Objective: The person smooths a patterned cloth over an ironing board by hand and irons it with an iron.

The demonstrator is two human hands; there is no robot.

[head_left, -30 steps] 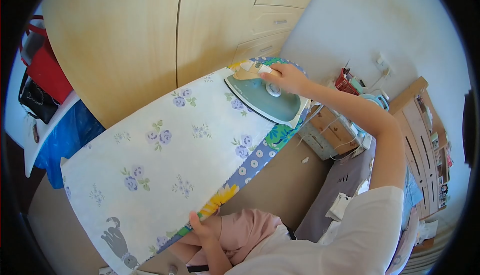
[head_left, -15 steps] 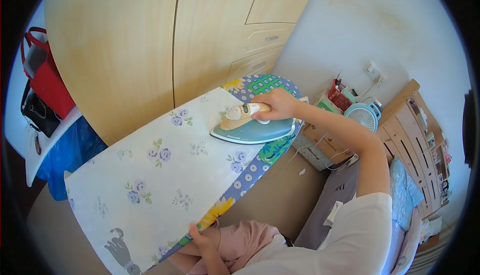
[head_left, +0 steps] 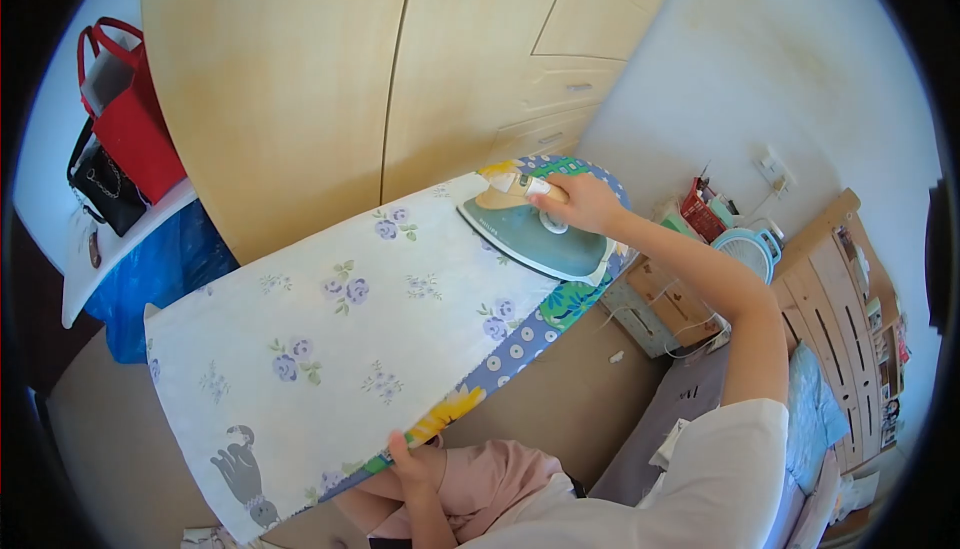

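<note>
My right hand is wrapped around the cream handle of a teal steam iron. The iron rests near the far end of a white cloth with purple flowers, its tip pointing toward the cupboard. Beneath the cloth is an ironing board with a blue, yellow and green patterned cover, which shows along the right edge and far end. My left hand grips the near right edge of the cloth and board, thumb on top; its other fingers are mostly hidden below. A grey printed figure marks the cloth's near corner.
A pale wooden cupboard stands just beyond the board. At left, a red bag and a black bag sit on a white surface above a blue plastic bag. On the right are a small fan and a bed.
The iron has swung round in my right hand, its tip turning toward the cupboard, and has shifted slightly along the cloth. My left hand stays at the board's edge. The whole view has shifted.
</note>
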